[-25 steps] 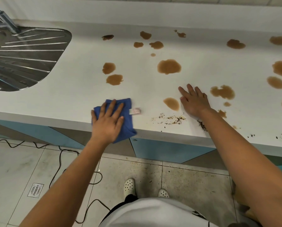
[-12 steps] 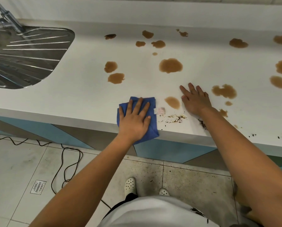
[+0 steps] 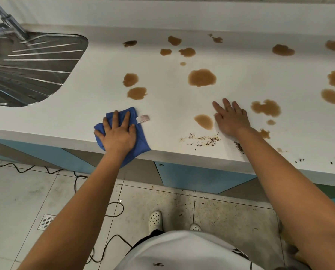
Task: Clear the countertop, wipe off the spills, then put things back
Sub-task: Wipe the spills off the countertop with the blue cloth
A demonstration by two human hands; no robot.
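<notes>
My left hand (image 3: 117,136) presses flat, fingers spread, on a blue cloth (image 3: 140,139) at the front edge of the white countertop (image 3: 162,106); part of the cloth hangs over the edge. A white label sticks out on the cloth's right. My right hand (image 3: 230,119) lies flat and open on the counter, holding nothing. A brown spill (image 3: 204,121) sits just left of it, and dark crumbs (image 3: 203,139) lie in front. Several more brown puddles, the largest (image 3: 202,77) at the middle, spread over the back and right of the counter.
A steel sink drainboard (image 3: 26,75) with a faucet (image 3: 9,20) is set into the counter at far left. Blue and grey cabinet fronts (image 3: 192,178) run below. A black cable (image 3: 112,209) and a floor drain (image 3: 46,221) are on the tiled floor.
My left hand slid the cloth right along the front edge toward the crumbs, then back left past where it began. My right hand stayed planted.
</notes>
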